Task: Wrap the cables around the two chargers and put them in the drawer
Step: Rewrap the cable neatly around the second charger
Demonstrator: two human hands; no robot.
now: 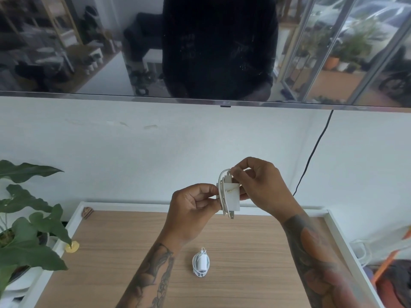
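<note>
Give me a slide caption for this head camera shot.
Both hands wrap cable around a charger; another wrapped charger lies below.

Taking the table [244, 241] as landmark: a wrapped charger [201, 263] lies on it, near its front middle. Above the table's far edge, two hands hold a second charger [230, 197] in the air, the left hand [191, 210] on its left side and the right hand [260, 185] on its right and top, with cable [221, 187] looped round it. A plant [26, 221] stands left of the table. A small disc [72, 246] sits on the table's left rim. A TV [200, 45] hangs on the wall behind and above the table, a cord [313, 152] dropping from it toward the table's far right
</note>
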